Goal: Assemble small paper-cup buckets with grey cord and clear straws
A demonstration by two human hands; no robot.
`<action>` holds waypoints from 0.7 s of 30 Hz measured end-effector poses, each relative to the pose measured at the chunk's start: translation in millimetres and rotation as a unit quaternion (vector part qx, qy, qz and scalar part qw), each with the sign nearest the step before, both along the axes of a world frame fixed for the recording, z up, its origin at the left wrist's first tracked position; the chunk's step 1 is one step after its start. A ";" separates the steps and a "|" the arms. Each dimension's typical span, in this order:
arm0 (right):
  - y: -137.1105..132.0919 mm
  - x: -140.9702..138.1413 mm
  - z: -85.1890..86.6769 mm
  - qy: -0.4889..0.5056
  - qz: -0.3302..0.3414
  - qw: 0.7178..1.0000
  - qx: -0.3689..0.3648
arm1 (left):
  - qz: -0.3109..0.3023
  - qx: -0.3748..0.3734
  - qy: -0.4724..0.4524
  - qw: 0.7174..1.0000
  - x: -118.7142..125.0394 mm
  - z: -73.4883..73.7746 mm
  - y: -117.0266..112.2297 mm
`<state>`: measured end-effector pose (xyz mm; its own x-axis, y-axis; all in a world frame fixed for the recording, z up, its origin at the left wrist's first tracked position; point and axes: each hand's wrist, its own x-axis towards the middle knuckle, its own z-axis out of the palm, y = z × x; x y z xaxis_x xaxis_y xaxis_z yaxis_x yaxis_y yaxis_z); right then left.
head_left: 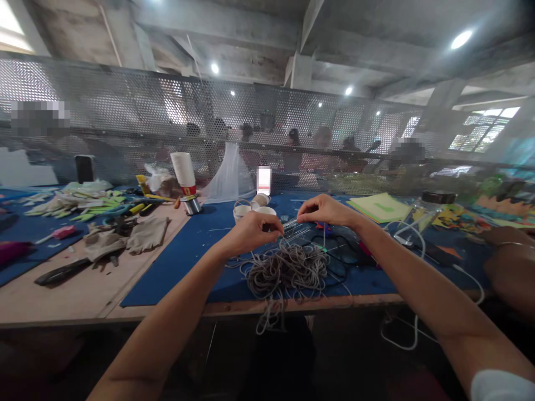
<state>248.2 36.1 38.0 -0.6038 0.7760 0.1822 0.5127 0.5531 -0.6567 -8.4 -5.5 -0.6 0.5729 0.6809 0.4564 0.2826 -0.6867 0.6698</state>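
A loose heap of grey cord (286,270) lies at the front edge of the blue mat (167,273), and several loops hang over the table edge. My left hand (254,231) is above the heap's left side, thumb and fingers pinched on a strand of the cord. To its right, my right hand (325,211) is also closed in a pinch, fingertips pointing left toward the other hand. A thin strand seems to be at its fingertips, too fine to make out. Behind the heap, clear thin strips (307,225) lie on the mat.
White paper cups (241,211) stand behind my left hand. A cup stack (183,170) rises from a tin (192,206). Grey gloves (146,235) and a black-handled tool (62,273) lie left. Yellow paper (380,207), a clear jar (424,214), white cable (422,245) and another person's arm (512,267) are right.
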 end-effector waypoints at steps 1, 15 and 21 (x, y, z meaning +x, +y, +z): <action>-1.7 -0.9 0.4 0.007 0.000 1.000 0.006 | -0.017 -0.016 -0.007 1.000 -0.5 1.1 -0.1; -6.8 -5.7 -2.1 0.038 -0.022 0.999 0.002 | -0.027 -0.037 0.008 0.999 -3.0 0.5 3.3; -6.6 -9.8 -8.6 0.048 -0.007 0.999 0.000 | -0.080 -0.079 -0.023 0.993 -7.9 6.6 4.6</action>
<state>238.4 29.6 29.3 -0.5729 0.7839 0.2394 0.4545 0.5469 -0.7031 -16.3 -0.9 6.0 0.6613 0.6476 0.3784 0.1452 -0.6055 0.7825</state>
